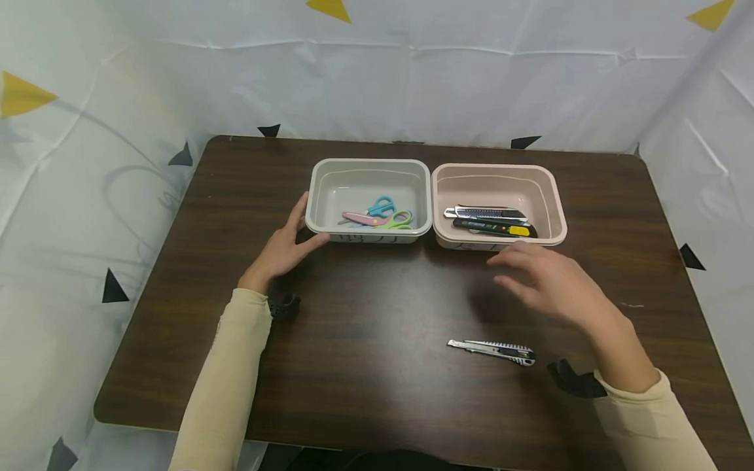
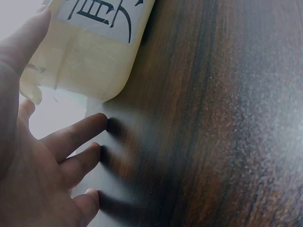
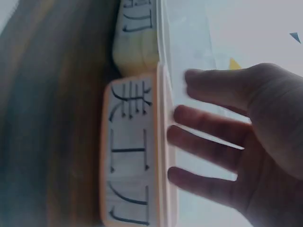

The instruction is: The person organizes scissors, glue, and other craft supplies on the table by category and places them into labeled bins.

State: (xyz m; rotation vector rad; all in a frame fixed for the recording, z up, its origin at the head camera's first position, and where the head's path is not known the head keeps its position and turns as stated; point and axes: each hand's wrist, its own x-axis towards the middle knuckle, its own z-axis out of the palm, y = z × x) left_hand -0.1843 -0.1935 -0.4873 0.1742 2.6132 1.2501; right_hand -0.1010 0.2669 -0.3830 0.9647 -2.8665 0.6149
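Observation:
My left hand (image 1: 283, 247) is at the left side of a pale grey bin (image 1: 365, 178), thumb by its front corner and fingers spread. Inside that bin lie several scissors, among them a blue-handled one (image 1: 383, 207) and a pink one (image 1: 360, 218). Just in front of a pink bin (image 1: 495, 180), my right hand (image 1: 550, 288) hovers with loosely bent fingers and holds nothing. The pink bin contains utility knives, including a silver one (image 1: 485, 212) and a black-and-yellow one (image 1: 495, 227). Another silver utility knife (image 1: 495, 351) lies on the table, below the right hand.
Both bins stand side by side toward the back of the dark wooden table (image 1: 377, 366). Paper labels with black characters, such as the pink bin's label (image 3: 130, 151), mark their fronts. White sheeting (image 1: 412, 85) hangs behind and at the sides.

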